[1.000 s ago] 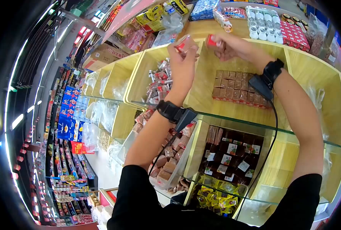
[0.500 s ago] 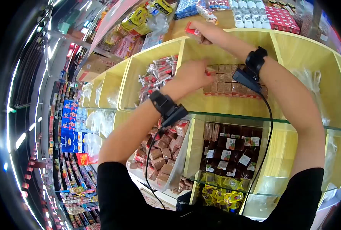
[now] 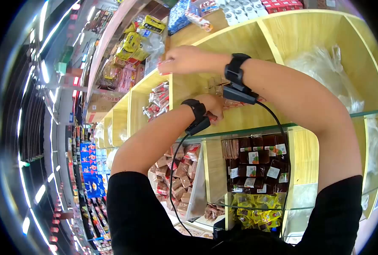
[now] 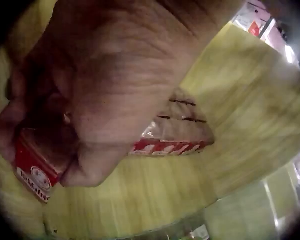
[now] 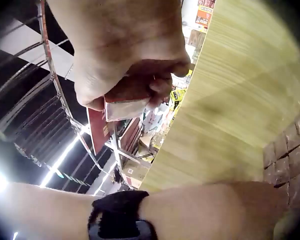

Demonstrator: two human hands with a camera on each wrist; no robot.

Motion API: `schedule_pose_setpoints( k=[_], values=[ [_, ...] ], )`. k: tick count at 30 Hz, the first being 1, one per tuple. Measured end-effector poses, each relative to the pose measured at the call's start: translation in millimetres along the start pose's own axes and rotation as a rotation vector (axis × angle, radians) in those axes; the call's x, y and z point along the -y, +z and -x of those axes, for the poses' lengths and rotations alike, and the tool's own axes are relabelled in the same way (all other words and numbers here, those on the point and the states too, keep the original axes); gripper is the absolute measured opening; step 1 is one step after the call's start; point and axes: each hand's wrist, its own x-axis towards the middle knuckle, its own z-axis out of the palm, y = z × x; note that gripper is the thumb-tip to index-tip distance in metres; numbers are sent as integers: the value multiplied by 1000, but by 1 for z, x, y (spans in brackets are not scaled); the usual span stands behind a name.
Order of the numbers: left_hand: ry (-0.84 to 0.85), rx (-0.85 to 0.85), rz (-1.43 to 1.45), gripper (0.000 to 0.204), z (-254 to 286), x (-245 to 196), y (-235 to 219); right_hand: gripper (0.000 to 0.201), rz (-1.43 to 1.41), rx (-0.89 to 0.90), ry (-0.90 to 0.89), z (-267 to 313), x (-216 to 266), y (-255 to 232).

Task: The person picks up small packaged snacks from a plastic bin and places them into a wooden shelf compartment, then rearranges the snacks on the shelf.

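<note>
My left hand (image 3: 213, 105) is low in the wooden compartment, at the near left end of the rows of brown wrapped blocks (image 4: 177, 132). Its fingers and thumb grip one brown block with a red printed end (image 4: 37, 167), seen clearly in the left wrist view. Higher up, my right hand (image 3: 189, 59) is over the compartment's far left rim and holds another small block (image 5: 127, 102), brown with a pale side and some red. Most of the rows are hidden behind the right forearm in the head view; part shows in the right wrist view.
Left of the divider, another compartment holds red-and-silver wrapped sweets (image 3: 158, 102). A glass edge (image 3: 257, 131) runs along the front. Below are a tub of loose brown blocks (image 3: 182, 174), dark labelled packs (image 3: 257, 163) and yellow packets (image 3: 257, 210). Plastic bags (image 3: 331, 72) lie at right.
My left hand came down from the upper left into the compartment, beside the rows. The right hand swung left across the compartment, still holding its block. The head view has shifted.
</note>
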Motion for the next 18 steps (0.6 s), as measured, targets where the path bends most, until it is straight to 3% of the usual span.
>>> schedule_pose_setpoints(
  k=[3, 5, 7, 9, 14, 16, 18],
  values=[
    [6, -91, 18, 16, -9, 5, 7, 63, 81, 57, 6, 4, 5, -1],
    [18, -157, -54, 17, -26, 15, 16, 63, 83, -2, -11, 5, 1, 4],
    [-18, -75, -96, 21, -53, 27, 21, 63, 87, 51, 9, 12, 7, 0],
    [-2, -104, -135, 24, -63, 35, 25, 63, 114, 43, -32, 13, 7, 1],
    [77, -615, -364, 30, -25, 25, 27, 61, 198, 103, -60, 8, 3, 3],
    [67, -605, -201, 30, -27, 27, 30, 61, 192, 86, -74, 7, 2, 8],
    [10, -463, -87, 34, -33, 29, 25, 61, 223, 106, -63, 7, 1, 5]
  ],
)
